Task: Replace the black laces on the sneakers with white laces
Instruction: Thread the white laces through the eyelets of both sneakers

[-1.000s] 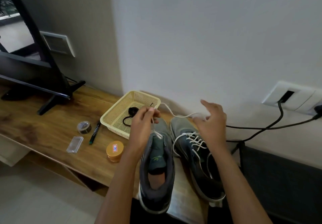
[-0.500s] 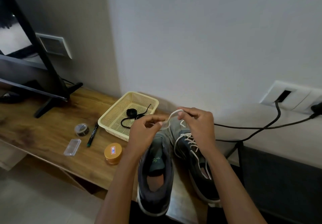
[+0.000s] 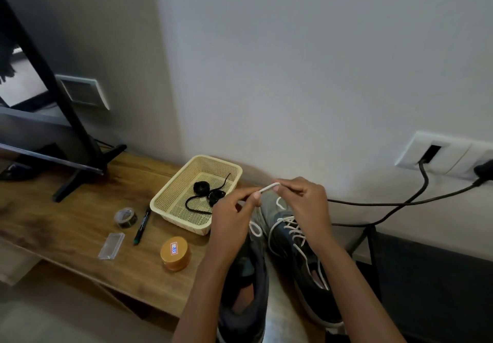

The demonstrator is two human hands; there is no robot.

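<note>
The left hand [image 3: 234, 217] and right hand [image 3: 304, 204] are each pinching a short stretch of white lace [image 3: 268, 188] in their grip, holding it just above the toes of the grey sneakers [image 3: 296, 252] on the worktop [image 3: 80, 225]. The black laces [image 3: 201, 187] are lying in the yellow basket [image 3: 184, 222] beside them.

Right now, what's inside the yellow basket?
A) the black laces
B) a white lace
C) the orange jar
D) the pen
A: the black laces lie coiled inside the basket, while the pen lies outside it on the table.
</note>
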